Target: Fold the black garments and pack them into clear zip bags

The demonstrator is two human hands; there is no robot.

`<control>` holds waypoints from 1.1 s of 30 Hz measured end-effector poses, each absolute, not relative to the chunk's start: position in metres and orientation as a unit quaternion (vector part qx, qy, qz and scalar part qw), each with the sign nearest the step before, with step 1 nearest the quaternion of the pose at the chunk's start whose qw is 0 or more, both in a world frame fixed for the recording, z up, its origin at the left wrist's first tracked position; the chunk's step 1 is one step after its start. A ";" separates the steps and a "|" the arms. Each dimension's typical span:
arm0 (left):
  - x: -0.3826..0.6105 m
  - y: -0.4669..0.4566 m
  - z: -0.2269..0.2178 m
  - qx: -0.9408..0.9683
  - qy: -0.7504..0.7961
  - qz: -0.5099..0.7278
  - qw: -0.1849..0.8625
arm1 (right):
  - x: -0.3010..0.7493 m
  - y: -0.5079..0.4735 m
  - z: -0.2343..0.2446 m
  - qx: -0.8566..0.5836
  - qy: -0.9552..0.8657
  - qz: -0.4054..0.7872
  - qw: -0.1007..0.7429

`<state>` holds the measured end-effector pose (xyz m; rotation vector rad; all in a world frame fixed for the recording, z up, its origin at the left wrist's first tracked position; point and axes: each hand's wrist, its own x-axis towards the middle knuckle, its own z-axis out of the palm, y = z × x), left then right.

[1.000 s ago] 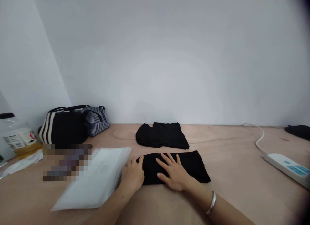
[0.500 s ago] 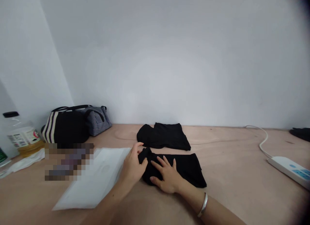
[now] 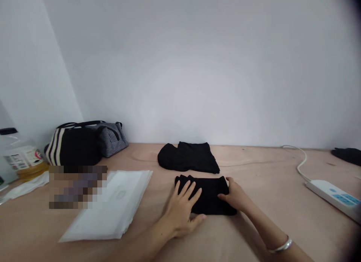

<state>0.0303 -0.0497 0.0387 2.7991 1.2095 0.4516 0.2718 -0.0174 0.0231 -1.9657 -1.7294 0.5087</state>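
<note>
A folded black garment [image 3: 208, 196], its exact kind unclear, lies flat on the table in front of me. Across its left end my left hand [image 3: 183, 209] rests with the fingers spread, the thumb just off the near edge. My right hand [image 3: 235, 194] grips the right end, thumb on top and fingers behind the far corner. Just beyond lies a second folded black garment [image 3: 194, 157], with a rounded part sticking out on its left; neither hand touches it.
Left of the garments is a stack of clear plastic bags [image 3: 104, 209], near a blurred patch. Further back stand a black bag [image 3: 80, 147], a striped bag [image 3: 114, 139] and a bottle [image 3: 25, 160]. A white power strip [image 3: 334, 196] and a dark item [image 3: 348, 154] lie right.
My left hand has let go of the bunched left end and spread over the cloth. My right hand has moved right to grip the other end. The left end now lies folded in, shorter.
</note>
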 end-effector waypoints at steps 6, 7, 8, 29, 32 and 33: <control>-0.009 -0.065 0.017 0.820 0.557 0.126 0.025 | 0.265 -0.013 0.053 -0.698 -0.575 0.316 0.285; -0.015 -0.067 0.014 0.808 0.578 0.109 0.036 | 0.262 -0.011 0.062 -0.692 -0.577 0.321 0.292; -0.019 -0.068 0.012 0.800 0.591 0.093 0.046 | 0.257 -0.008 0.070 -0.686 -0.581 0.322 0.297; -0.021 -0.071 0.023 0.796 0.581 0.162 0.044 | 0.176 -0.034 0.074 -0.370 -0.918 0.096 0.109; -0.011 -0.060 0.040 0.845 0.495 0.204 0.004 | 0.203 -0.036 0.068 -0.385 -0.902 0.084 0.175; -0.007 -0.054 0.045 0.861 0.463 0.208 -0.003 | 0.207 -0.036 0.062 -0.400 -0.895 0.070 0.184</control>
